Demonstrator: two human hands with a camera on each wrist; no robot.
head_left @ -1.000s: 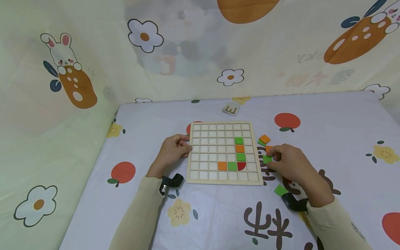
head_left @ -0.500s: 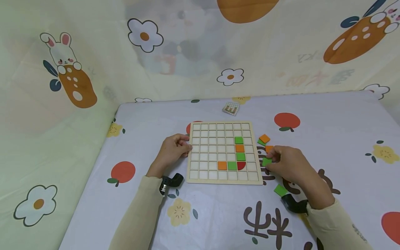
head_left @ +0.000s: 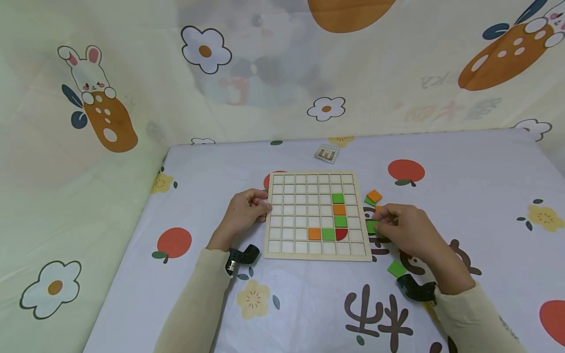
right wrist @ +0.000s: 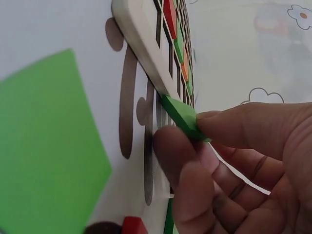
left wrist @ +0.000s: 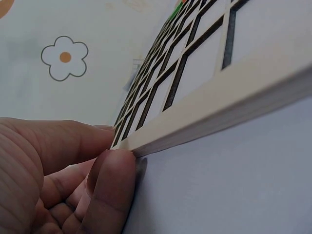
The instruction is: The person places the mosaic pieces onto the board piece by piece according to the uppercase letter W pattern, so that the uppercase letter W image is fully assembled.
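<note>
Fingertips (right wrist: 214, 122) of the right hand (head_left: 408, 228) pinch a green square tile (head_left: 371, 226) by its edge, the grip narrow, with the tile between them and the other fingers curled in behind. That tile is right at the right-hand edge of the wooden grid board (head_left: 318, 256); from where I stand I can't tell whether it touches the wood.

Half hidden by those fingers, an orange tile (head_left: 378, 209) lies on the cloth. Just past it, another orange tile (head_left: 374, 195) overlaps a green tile (head_left: 369, 201), and nearer the person one more green tile (head_left: 397, 268) lies by itself beside the black wrist mount (head_left: 415, 288) on the right arm.

Across the board, the left hand (head_left: 244, 212) has hold of its left edge with thumb and a finger close together; the board itself lies flat on the table.

Six pieces sit in its cells, making a backward L. Down the upright run green, orange and green squares, ending in a red piece (head_left: 341, 234) with one rounded corner; to the left of that, along the same row, come a green square (head_left: 328, 234) and an orange one (head_left: 314, 234).

Beyond the far edge of the board, a small patterned card (head_left: 327, 153) rests on the pale tablecloth (head_left: 309, 299), which is printed with red fruit and yellow flowers. A cream curtain (head_left: 273, 63) with rabbits and white blossoms hangs behind everything.
</note>
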